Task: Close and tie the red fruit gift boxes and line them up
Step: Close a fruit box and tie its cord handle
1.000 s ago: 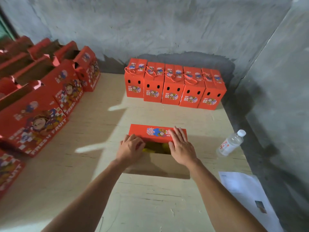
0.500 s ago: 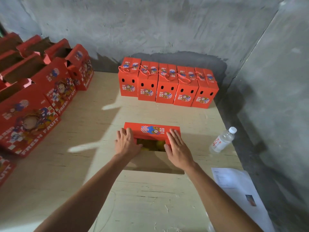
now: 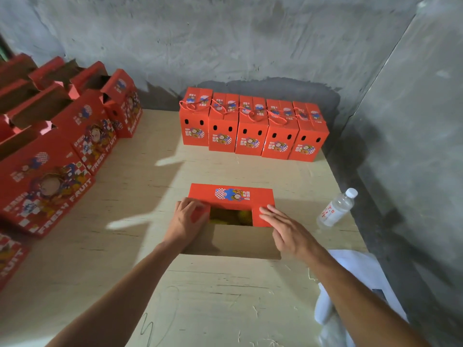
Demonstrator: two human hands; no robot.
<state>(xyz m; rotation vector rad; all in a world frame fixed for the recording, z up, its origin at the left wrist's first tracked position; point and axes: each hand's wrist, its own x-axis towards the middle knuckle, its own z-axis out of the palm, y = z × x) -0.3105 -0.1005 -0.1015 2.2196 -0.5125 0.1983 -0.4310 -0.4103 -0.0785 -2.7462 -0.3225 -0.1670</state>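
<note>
Both forearms reach forward over the bench (image 3: 225, 296) to the open box (image 3: 231, 209) at its middle, left hand (image 3: 186, 221) and right hand (image 3: 288, 231) pressing flat, straight-fingered, on its red side flaps.

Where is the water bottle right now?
In the head view, the water bottle lies tilted on the table at its right edge, just right of the open box and the right hand, beyond the white paper.

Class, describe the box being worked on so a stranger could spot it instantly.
Start at the wooden table, then find the row of five tied boxes by the wall. Nearer the person sits the open box, both hands on its flaps; unlike its neighbours, yellow-green fruit shows through its top.
</note>
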